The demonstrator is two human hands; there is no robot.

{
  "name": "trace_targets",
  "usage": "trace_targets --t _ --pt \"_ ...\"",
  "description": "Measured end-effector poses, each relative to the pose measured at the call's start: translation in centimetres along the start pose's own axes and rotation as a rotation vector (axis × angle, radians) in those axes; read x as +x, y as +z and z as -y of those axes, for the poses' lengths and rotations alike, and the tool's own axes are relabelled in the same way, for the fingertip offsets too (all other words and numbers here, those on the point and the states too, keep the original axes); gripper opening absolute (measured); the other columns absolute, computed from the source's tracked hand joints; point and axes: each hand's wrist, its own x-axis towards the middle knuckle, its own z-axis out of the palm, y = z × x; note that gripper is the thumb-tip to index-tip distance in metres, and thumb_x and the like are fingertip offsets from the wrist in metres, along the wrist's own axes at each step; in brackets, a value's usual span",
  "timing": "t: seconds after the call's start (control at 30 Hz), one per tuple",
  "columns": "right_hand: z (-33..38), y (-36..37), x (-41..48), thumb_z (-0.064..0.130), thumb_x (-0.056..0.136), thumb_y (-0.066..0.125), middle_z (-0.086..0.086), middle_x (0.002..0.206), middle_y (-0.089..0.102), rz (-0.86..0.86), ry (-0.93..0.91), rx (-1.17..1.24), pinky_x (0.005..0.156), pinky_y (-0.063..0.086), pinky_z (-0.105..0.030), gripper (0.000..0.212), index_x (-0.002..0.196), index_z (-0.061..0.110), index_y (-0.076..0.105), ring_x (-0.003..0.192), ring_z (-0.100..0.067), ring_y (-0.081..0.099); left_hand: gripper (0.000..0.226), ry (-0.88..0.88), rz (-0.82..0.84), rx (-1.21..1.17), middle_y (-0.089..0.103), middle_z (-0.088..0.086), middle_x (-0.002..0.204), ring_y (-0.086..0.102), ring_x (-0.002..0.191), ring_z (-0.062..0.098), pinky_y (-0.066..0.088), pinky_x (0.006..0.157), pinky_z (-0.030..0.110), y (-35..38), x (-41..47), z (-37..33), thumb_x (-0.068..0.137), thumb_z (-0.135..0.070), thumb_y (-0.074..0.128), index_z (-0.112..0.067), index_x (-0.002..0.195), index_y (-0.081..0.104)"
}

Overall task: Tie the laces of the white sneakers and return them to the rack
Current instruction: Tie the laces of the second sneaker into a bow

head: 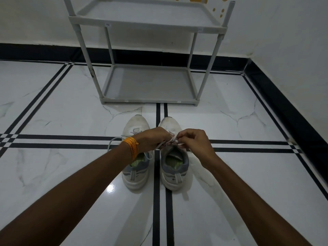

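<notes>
Two white sneakers stand side by side on the white marble floor (53, 174) at lower centre of the frame, toes pointing up-frame toward the grey shoe rack (149, 100), which sits just beyond them against the wall with both visible shelves bare. Both hands meet over the right-hand sneaker (174, 167): the left hand (152, 139), with an orange thread band (132, 148) at its wrist, reaches across from the left and has its fingers closed around a strand of the white lace (173, 139), while the right hand (194, 141) pinches the lace between thumb and fingertips, the other fingers curled in. Neither hand is spread open; how the strands cross between them is too small to read, so I cannot tell whether a first knot is already set. The left-hand sneaker (135, 173) appears untied, a loose lace loop (113, 142) trailing off its left side onto the floor. By my judgement the step in hand is tying the right-hand shoe, early in the task. To do it well, the two ends should be kept at even length and pulled outward and slightly down so the crossing seats snug on the tongue, not floating above it; the loops should be formed close to the eyelets, then drawn tight with equal tension so the bow lies flat across the shoe. The shoe stands free on a glossy floor, so it may slide or tip under a hard pull.
</notes>
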Motion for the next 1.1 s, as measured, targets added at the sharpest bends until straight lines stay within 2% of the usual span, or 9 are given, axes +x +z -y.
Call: trace_targets --t 0.2,0.33,0.47,0.57,0.63,0.73,0.8,0.93,1.1 --pt "-0.3 0.2 -0.4 0.017 0.078 0.078 -0.001 0.097 0.076 0.012 -0.265 -0.378 0.083 0.055 -0.022 0.023 0.1 0.017 0.077 0.086 -0.012 0.069 0.022 -0.02 0.041 -0.121 0.057 0.003 0.056 0.049 0.047 0.007 0.042 0.05 0.017 -0.2 -0.2 0.1 0.091 -0.008 0.056 -0.007 0.07 0.064" --pt "-0.4 0.8 -0.2 0.018 0.087 0.069 -0.008 0.102 0.073 -0.044 -0.421 -0.569 0.088 0.054 -0.034 0.015 0.098 0.012 0.076 0.091 -0.022 0.066 0.019 -0.006 0.002 -0.143 0.06 0.003 0.055 0.052 0.043 0.006 0.045 0.045 0.016 0.0 -0.5 -0.2 0.092 -0.007 0.056 -0.002 0.077 0.065" --pt "-0.6 0.6 -0.1 0.018 0.093 0.06 -0.007 0.098 0.071 -0.068 -0.482 -0.633 0.083 0.047 -0.03 0.014 0.097 0.011 0.072 0.089 -0.022 0.063 0.024 0.02 -0.088 -0.048 0.064 0.013 0.077 0.057 0.064 0.017 0.05 0.063 0.025 -0.3 0.0 0.1 0.087 -0.012 0.063 0.007 0.099 0.068" --pt "-0.4 0.6 0.0 0.018 0.095 0.054 -0.006 0.09 0.067 -0.07 -0.438 -0.611 0.074 0.047 -0.03 0.015 0.089 0.011 0.065 0.081 -0.019 0.059 0.023 0.075 -0.118 -0.044 0.066 0.014 0.078 0.058 0.067 0.018 0.051 0.069 0.029 -0.4 -0.2 0.2 0.087 -0.015 0.064 0.005 0.095 0.072" --pt "-0.4 0.2 -0.1 0.016 0.095 0.052 -0.004 0.085 0.065 -0.069 -0.33 -0.494 0.068 0.045 -0.028 0.015 0.084 0.012 0.061 0.076 -0.018 0.057 0.019 0.157 -0.181 -0.044 0.07 0.015 0.078 0.062 0.068 0.017 0.054 0.072 0.027 -0.5 -0.6 0.0 0.088 -0.013 0.064 0.002 0.093 0.075" --pt "-0.6 -1.3 0.0 0.014 0.092 0.05 -0.007 0.079 0.068 -0.122 -0.133 -0.293 0.065 0.05 -0.035 0.019 0.078 0.007 0.06 0.072 -0.02 0.062 0.016 0.225 -0.315 -0.04 0.075 0.014 0.078 0.07 0.065 0.015 0.058 0.061 0.02 -1.3 -0.7 0.3 0.088 -0.008 0.066 0.002 0.096 0.075" --pt "-0.6 -2.3 0.4 0.011 0.089 0.047 -0.009 0.075 0.067 -0.156 0.016 -0.12 0.063 0.048 -0.034 0.021 0.073 0.006 0.06 0.068 -0.02 0.06 0.013 0.273 -0.453 0.128 0.076 0.012 0.077 0.073 0.065 0.017 0.062 0.068 0.028 -2.1 -0.7 1.0 0.085 -0.011 0.07 -0.002 0.092 0.076" --pt "-1.0 -3.3 0.8 0.006 0.088 0.048 -0.011 0.077 0.064 -0.075 0.254 0.534 0.067 0.048 -0.031 0.02 0.07 0.006 0.058 0.073 -0.021 0.06 0.01 0.34 -0.593 0.591 0.076 0.005 0.078 0.071 0.072 0.017 0.058 0.077 0.034 -2.2 -0.7 2.1 0.078 -0.014 0.069 -0.017 0.086 0.075" --pt "-3.8 -3.2 1.2 0.01 0.093 0.047 -0.01 0.086 0.071 -0.005 0.436 1.184 0.08 0.052 -0.032 0.028 0.064 0.011 0.05 0.098 -0.027 0.068 0.016 0.33 -0.689 0.858 0.071 0.009 0.09 0.063 0.085 0.026 0.054 0.074 0.033 -1.8 -0.8 2.9 0.08 -0.017 0.066 -0.017 0.095 0.069"
